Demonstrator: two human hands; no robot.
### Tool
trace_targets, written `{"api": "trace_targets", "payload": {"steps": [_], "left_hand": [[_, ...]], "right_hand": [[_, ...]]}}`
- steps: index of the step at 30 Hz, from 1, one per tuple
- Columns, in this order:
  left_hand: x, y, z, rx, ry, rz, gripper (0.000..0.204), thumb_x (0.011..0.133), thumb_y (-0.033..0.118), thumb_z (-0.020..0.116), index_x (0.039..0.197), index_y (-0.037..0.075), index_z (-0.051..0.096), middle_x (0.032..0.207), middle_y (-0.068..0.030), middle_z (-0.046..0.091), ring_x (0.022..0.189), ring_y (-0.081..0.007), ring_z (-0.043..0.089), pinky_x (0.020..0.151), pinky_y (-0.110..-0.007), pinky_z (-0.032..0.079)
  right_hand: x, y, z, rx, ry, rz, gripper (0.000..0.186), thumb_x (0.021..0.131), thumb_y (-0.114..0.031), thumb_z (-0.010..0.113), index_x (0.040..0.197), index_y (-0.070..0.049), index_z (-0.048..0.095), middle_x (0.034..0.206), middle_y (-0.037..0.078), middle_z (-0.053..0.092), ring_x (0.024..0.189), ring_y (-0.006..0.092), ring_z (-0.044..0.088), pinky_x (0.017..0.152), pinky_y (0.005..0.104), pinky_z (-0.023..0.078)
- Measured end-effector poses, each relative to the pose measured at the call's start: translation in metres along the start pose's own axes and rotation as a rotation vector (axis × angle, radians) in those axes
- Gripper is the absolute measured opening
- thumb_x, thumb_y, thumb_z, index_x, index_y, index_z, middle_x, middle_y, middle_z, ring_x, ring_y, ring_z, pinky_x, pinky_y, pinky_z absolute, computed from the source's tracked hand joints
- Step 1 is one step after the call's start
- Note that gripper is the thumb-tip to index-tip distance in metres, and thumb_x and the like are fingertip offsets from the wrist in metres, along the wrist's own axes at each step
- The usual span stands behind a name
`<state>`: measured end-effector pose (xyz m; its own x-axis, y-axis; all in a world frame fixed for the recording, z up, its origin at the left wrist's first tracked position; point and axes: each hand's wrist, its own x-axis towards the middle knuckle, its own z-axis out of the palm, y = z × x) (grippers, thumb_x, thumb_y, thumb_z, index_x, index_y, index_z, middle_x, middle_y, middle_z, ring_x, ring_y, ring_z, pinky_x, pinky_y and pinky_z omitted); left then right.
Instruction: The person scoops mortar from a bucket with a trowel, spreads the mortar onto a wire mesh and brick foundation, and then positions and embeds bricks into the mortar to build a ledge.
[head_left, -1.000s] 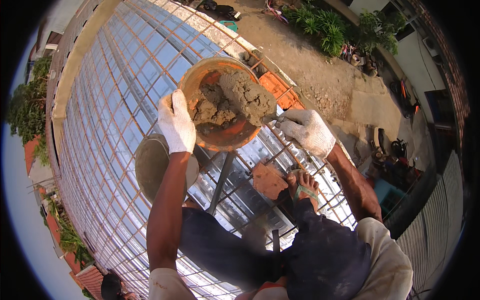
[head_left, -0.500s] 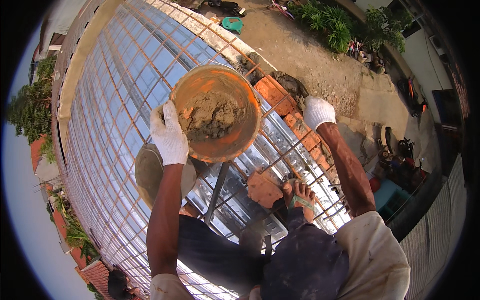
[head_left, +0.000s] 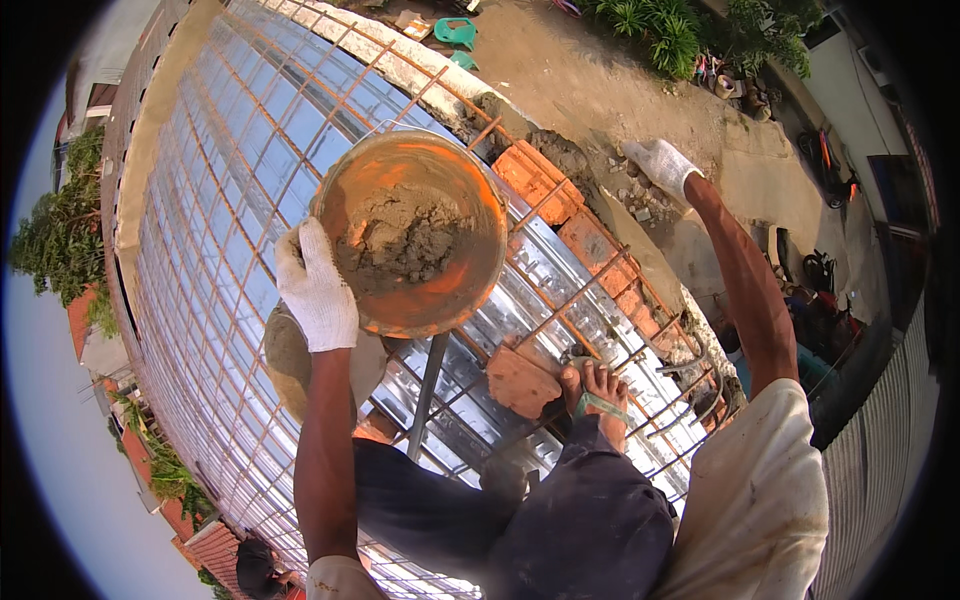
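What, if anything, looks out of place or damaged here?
One loose brick piece lies beside the sandaled foot, apart from the brick row; its uneven outline looks broken. The bucket in the left hand looks ordinary.

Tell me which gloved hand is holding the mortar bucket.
The left hand, closed on the rim of the mortar bucket; the right hand is stretched out away from it, past the bricks.

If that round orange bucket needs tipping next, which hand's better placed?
Probably left: the white-gloved left hand holds the round orange bucket by its rim; the white-gloved right hand is well away.
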<state>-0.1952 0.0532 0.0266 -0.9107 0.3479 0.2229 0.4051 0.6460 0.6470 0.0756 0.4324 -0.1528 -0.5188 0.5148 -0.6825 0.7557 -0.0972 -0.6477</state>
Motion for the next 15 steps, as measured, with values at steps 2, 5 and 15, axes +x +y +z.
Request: {"api": "trace_targets", "payload": {"steps": [2,5,15], "left_hand": [[0.002,-0.008,0.004,-0.053,0.015,-0.013,0.039,0.111,0.033,0.061,0.119,-0.005,0.069,0.103,-0.0129,0.070,0.094,-0.0193,0.063,0.091,-0.037,0.052],[0.000,-0.003,-0.004,-0.012,0.012,-0.010,0.039,0.111,0.033,0.061,0.117,-0.005,0.069,0.100,-0.0115,0.069,0.094,-0.0191,0.063,0.091,-0.037,0.052],[0.003,0.015,0.004,0.024,-0.025,-0.017,0.040,0.111,0.033,0.061,0.117,-0.005,0.068,0.099,-0.0095,0.069,0.093,-0.0174,0.061,0.089,-0.036,0.052]], "right_hand": [[0.008,0.011,0.005,-0.369,-0.098,-0.136,0.039,0.109,-0.039,0.055,0.111,-0.005,0.075,0.076,0.017,0.065,0.072,0.0331,0.069,0.062,0.0470,0.055],[0.000,0.025,0.010,-0.706,-0.197,-0.298,0.039,0.109,-0.037,0.055,0.105,-0.003,0.072,0.094,0.031,0.072,0.089,0.0476,0.073,0.074,0.0534,0.058],[-0.076,0.120,0.009,-0.707,-0.104,-0.301,0.042,0.108,-0.036,0.055,0.097,-0.001,0.075,0.092,0.028,0.073,0.092,0.0479,0.072,0.082,0.0537,0.058]]}}
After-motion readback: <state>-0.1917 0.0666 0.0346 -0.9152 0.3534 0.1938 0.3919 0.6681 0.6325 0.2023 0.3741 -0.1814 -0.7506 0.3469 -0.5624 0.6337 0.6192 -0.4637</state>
